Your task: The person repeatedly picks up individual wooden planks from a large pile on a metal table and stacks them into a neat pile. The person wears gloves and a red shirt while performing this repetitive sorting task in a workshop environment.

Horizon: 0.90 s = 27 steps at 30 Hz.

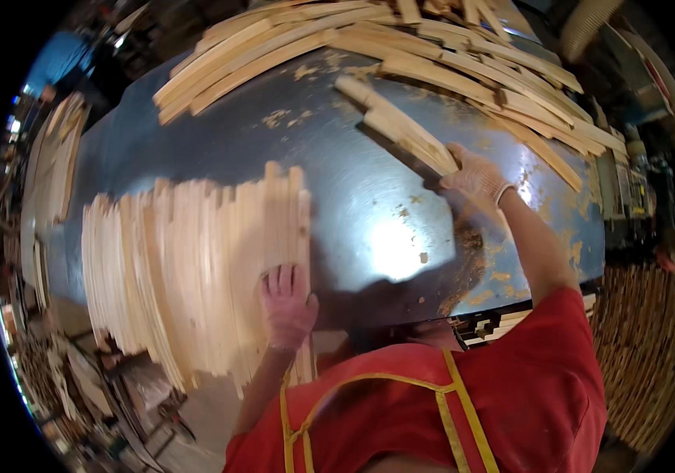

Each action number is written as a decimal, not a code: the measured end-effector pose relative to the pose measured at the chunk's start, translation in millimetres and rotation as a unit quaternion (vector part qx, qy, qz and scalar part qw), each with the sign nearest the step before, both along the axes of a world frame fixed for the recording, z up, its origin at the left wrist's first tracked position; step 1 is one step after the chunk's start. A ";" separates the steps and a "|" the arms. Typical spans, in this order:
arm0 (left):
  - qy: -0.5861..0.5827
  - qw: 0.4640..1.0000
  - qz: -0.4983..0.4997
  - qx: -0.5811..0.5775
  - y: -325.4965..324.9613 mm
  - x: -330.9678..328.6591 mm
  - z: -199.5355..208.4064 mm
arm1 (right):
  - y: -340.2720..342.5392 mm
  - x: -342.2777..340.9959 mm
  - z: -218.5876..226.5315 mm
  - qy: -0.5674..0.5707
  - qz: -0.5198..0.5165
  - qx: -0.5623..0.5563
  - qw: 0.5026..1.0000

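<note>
My right hand, in a light work glove, grips the near end of a pale wooden strip. The strip slants away to the far left over the dark metal tabletop; it may be two pieces lying together. My left hand, also gloved, lies flat with its fingers stretched out on the right side of a row of narrow wooden strips. Those strips lie side by side, their far ends uneven.
Loose wooden strips are heaped along the far edge, with more pieces at the far right. Sawdust is scattered on the tabletop. A ribbed hose hangs at the far right. Stacked wood stands right of the table.
</note>
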State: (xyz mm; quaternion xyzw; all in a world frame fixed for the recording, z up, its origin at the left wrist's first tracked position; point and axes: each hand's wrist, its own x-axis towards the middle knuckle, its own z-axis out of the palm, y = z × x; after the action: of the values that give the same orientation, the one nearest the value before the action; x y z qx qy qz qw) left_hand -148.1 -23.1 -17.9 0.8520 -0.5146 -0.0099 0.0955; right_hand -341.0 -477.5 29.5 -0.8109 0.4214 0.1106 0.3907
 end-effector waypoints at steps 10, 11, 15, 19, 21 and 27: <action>0.692 0.707 0.061 0.133 64.7 -98.3 22.0 | 285.2 14.7 -59.7 -0.035 0.090 0.200 0.975; 0.601 0.781 0.068 0.153 73.1 -101.5 23.4 | 295.9 11.0 -50.9 -0.006 0.095 0.223 0.970; 0.297 0.948 0.074 0.080 104.4 -111.3 19.5 | 319.7 34.7 -18.9 0.036 0.023 0.358 0.933; 0.200 0.980 -0.001 -0.016 62.0 -74.3 24.0 | 333.4 55.2 -102.1 -0.160 0.224 0.086 0.957; 0.171 0.983 0.030 -0.054 44.6 -64.0 25.8 | 320.7 60.9 -87.1 -0.138 0.257 0.123 0.949; 0.012 0.999 0.025 0.037 3.3 -37.1 -10.1 | 152.0 58.0 6.9 -0.100 0.131 0.075 0.983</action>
State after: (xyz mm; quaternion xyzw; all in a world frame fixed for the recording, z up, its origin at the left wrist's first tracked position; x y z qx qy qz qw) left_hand -185.1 -19.8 -28.0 0.8674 -0.4912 -0.0367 0.0706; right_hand -283.0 -325.5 36.4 -0.8343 0.2609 0.1107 0.4728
